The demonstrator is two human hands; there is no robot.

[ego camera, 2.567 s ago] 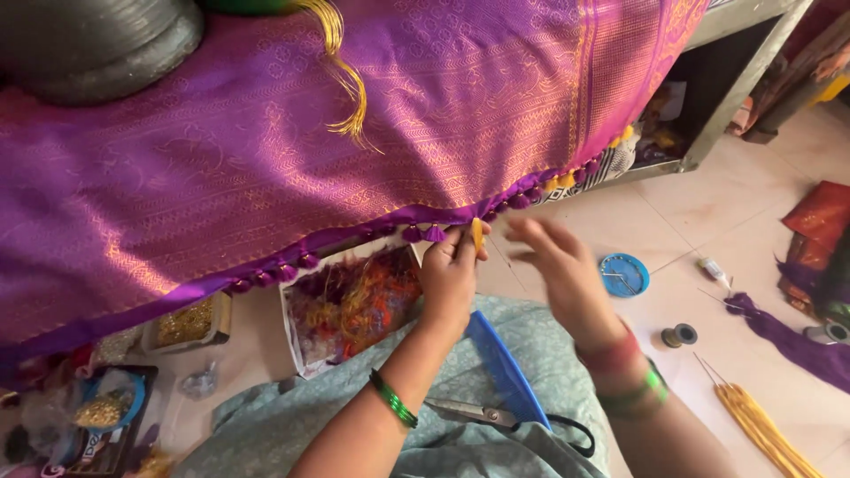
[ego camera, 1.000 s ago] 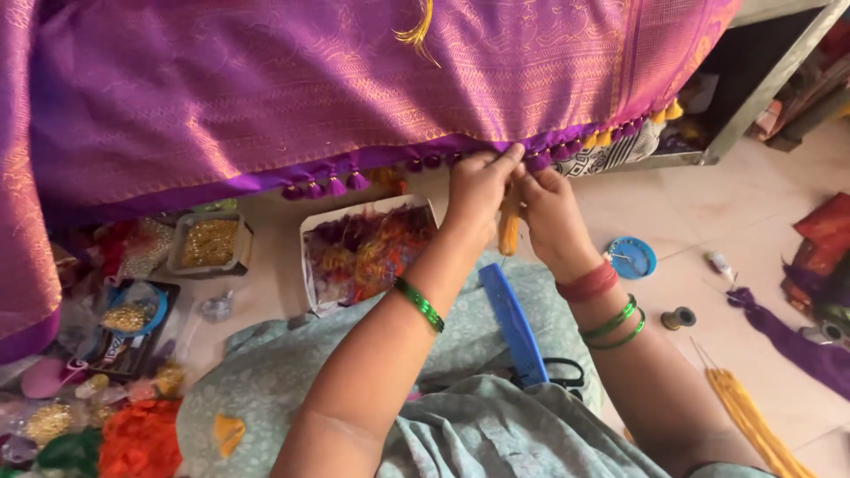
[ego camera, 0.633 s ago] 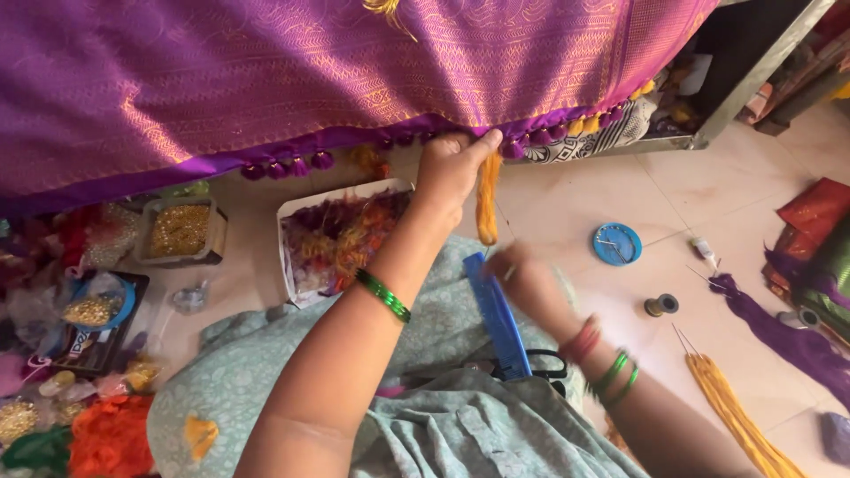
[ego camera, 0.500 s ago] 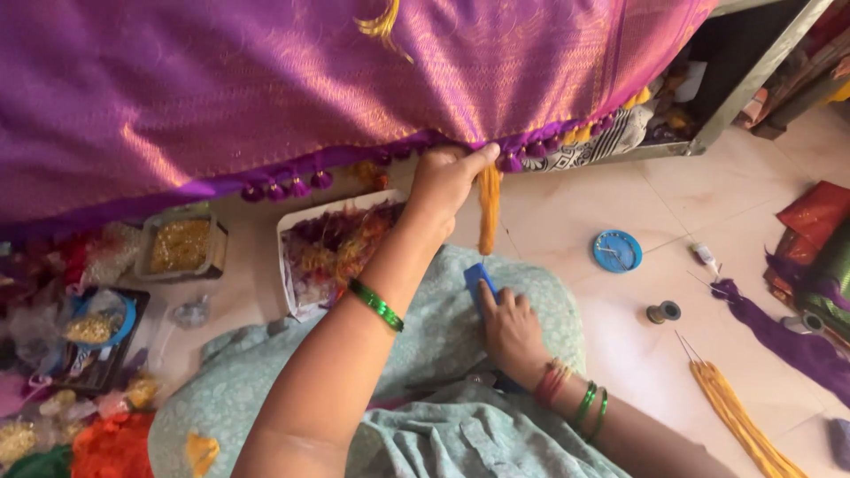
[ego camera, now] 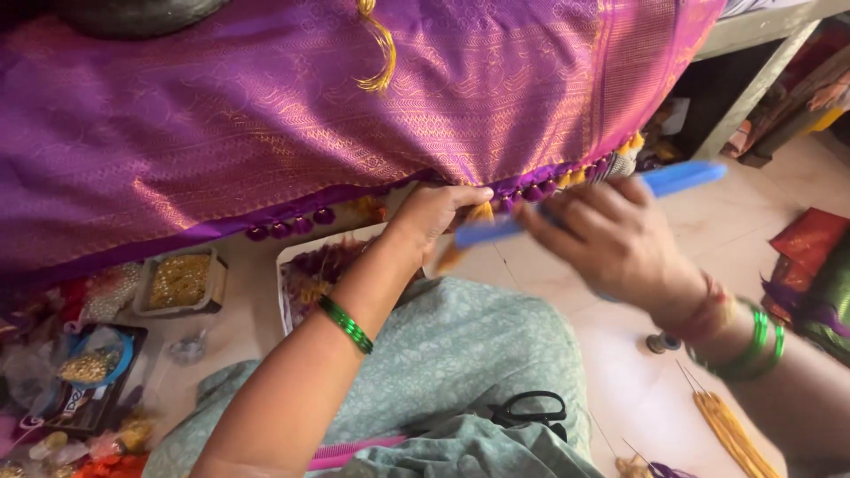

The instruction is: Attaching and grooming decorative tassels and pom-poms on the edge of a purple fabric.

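At the frame's centre, my left hand pinches the yellow tassel at the purple sari's edge, fingers closed. My right hand, centre right, has its fingers wrapped around a blue comb, blurred.

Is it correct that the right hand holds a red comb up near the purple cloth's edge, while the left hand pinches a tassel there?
Not quite: the comb in the right hand is blue, not red, as the head view shows. The rest stands: it is raised near the edge of the purple cloth, where the left hand pinches a tassel.
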